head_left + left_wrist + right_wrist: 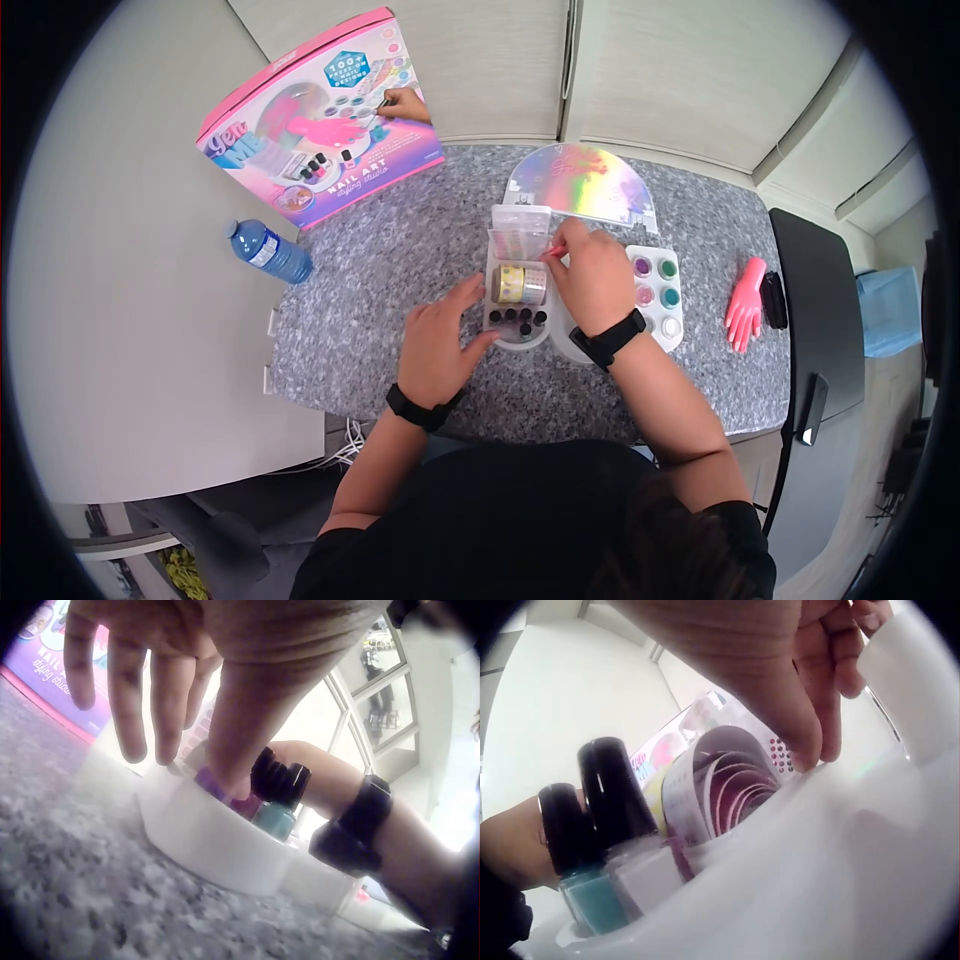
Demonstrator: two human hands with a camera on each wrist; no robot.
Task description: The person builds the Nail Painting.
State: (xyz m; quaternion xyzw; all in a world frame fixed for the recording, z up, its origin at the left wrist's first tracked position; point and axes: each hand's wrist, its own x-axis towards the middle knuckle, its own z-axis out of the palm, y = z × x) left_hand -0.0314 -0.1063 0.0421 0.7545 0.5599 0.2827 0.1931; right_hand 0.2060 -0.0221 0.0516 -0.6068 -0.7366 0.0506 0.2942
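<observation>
My right hand (595,280) reaches to the upper part of a white tray (522,346), with thumb and fingertips pinching a small pink item (553,252); its kind I cannot tell. In the right wrist view those fingertips dip behind the tray's edge, which hides the item. At the tray's left side my left hand (437,338) is spread, fingers straight, its thumb over the rim by the small black-capped nail polish bottles (276,817). Rolls of patterned tape (520,285) lie on their sides in the middle of the tray. Behind them stand clear sheets of small stickers (515,243).
A rainbow-sheen half-round panel (580,185) lies behind the tray. To the right are a white palette of colored pots (657,295) and a pink model hand (745,305). A nail art box (325,120) and a water bottle (270,252) stand left on the granite-look table (350,330).
</observation>
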